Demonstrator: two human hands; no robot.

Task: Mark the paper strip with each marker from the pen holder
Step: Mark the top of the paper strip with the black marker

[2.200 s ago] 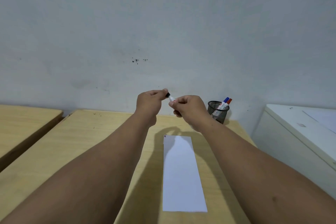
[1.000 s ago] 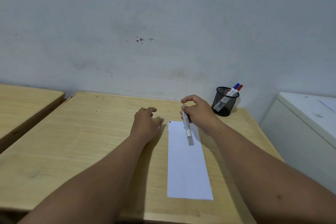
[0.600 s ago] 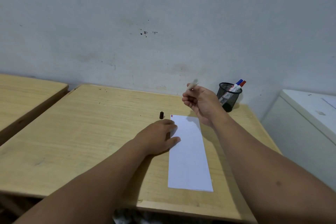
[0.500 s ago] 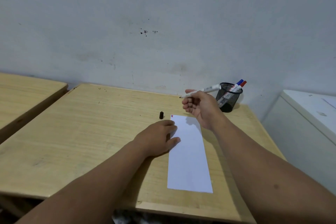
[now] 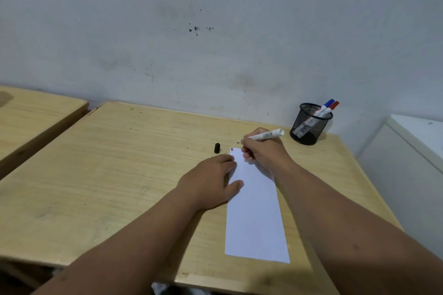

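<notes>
Black cap (image 5: 217, 148) upright beside paper strip (image 5: 256, 211), mesh pen holder (image 5: 309, 127) beyond.

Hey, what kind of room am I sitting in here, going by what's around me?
Probably a plain study room or classroom. You're at a light wooden desk pushed against a scuffed, bare wall, with a second matching desk to its left and a black mesh pen holder with markers standing in the corner.

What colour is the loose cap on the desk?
Black. The cap stands beside the paper strip's far left corner; head view.
</notes>
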